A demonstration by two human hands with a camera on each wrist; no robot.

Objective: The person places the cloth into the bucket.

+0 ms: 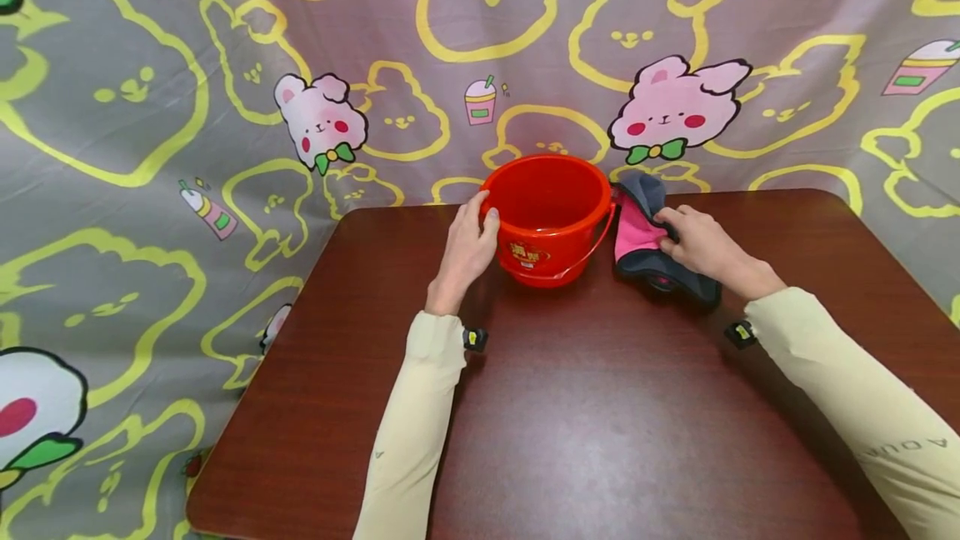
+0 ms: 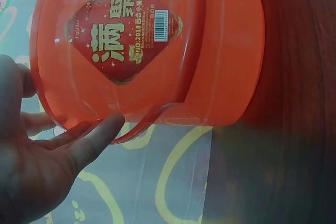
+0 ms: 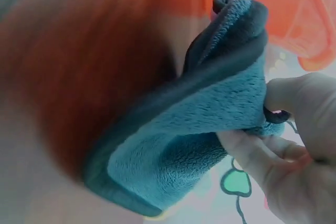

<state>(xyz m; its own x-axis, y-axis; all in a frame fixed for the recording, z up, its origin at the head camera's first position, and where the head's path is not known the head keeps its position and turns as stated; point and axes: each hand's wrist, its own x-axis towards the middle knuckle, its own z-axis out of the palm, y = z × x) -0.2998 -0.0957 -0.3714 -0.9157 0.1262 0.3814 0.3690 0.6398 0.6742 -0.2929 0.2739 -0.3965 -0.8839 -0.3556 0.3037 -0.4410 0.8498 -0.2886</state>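
A red plastic bucket (image 1: pixel 543 252) stands upright on the table, its front label turned toward me. My left hand (image 1: pixel 467 248) holds the left side of its rim, with fingers along the outer wall beside the handle (image 2: pixel 181 95) and the thumb by the rim. Just right of the bucket, my right hand (image 1: pixel 705 248) pinches a plush cloth (image 1: pixel 637 232), pink and dark grey with dark bound edges. In the right wrist view the cloth (image 3: pixel 178 124) shows its fluffy blue-grey side, gathered into folds, the thumb on one side and fingers on the other.
The dark reddish-brown table (image 1: pixel 585 423) reaches back to a grey curtain (image 1: pixel 405 7) printed with yellow outlines and cartoon rabbits. It hangs close behind the bucket and continues down the left side. Small dark cameras (image 1: pixel 475 339) sit at both wrists.
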